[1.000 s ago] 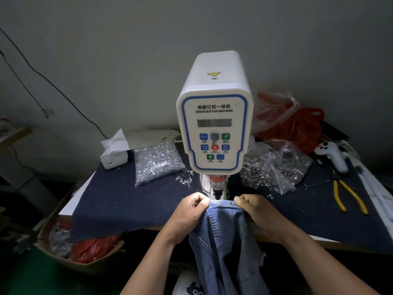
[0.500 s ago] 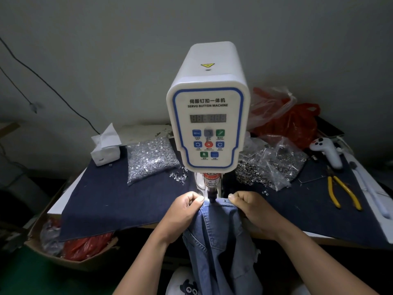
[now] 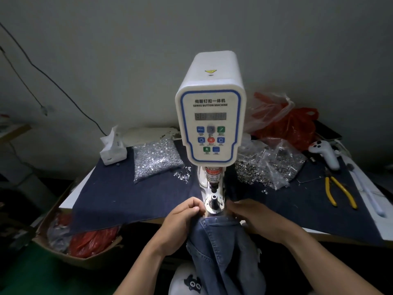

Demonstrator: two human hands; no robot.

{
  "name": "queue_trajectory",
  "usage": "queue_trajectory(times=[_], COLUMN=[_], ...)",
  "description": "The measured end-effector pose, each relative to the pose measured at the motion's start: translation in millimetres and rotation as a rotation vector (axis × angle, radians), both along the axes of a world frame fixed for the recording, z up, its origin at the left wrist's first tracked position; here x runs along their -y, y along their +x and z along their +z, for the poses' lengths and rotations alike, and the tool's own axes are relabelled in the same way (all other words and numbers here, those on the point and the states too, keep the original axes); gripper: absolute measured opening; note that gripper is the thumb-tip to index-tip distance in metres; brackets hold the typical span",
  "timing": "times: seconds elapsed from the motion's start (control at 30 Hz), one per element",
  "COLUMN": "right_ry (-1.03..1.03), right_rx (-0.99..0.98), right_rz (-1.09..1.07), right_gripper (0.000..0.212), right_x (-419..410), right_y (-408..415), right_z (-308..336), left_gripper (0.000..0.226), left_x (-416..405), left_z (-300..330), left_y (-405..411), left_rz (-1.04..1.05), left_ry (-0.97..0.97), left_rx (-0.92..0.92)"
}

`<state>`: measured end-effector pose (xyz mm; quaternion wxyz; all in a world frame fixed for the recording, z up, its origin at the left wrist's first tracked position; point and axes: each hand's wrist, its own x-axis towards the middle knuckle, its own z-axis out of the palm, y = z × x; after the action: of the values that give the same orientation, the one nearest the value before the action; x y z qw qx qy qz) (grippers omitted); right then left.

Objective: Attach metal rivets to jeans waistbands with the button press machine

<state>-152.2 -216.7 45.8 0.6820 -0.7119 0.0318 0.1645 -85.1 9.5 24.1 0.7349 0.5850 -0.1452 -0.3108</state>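
Presently: left hand (image 3: 182, 218) and right hand (image 3: 255, 218) each pinch the jeans waistband (image 3: 214, 221) below the lower die (image 3: 213, 201); recommend pulling cloth taut and flat, fingers outside the press.

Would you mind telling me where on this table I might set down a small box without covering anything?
The dark cloth lies bare in front of the left rivet bag, out to its left edge. A smaller bare patch sits between the right bag and the pliers. Behind the machine on the right, bags crowd together.

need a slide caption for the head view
Both hands, left and right, hold a jeans waistband just below the die of a servo button machine.
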Motion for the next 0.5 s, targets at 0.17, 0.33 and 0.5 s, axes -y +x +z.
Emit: queue_trajectory(times=[0.17,0.33,0.5], right_ry=[0.287,0.126,-0.463], right_rx=[-0.070,0.014,0.093], right_rz=[-0.026,-0.077,0.267], right_gripper=[0.025,0.023,0.022], right_x=[-12,-12,-17], right_y=[-5,-7,-23], right_z=[11,9,-2], left_gripper=[0.013,0.024,0.006], left_x=[-14,-23,-20], left_z=[16,28,31], left_y=[-10,-8,-8], left_rz=[0.024,0.152,0.305], left_ry=[-0.127,-0.404,-0.671], left_rx=[-0.038,-0.150,-0.297])
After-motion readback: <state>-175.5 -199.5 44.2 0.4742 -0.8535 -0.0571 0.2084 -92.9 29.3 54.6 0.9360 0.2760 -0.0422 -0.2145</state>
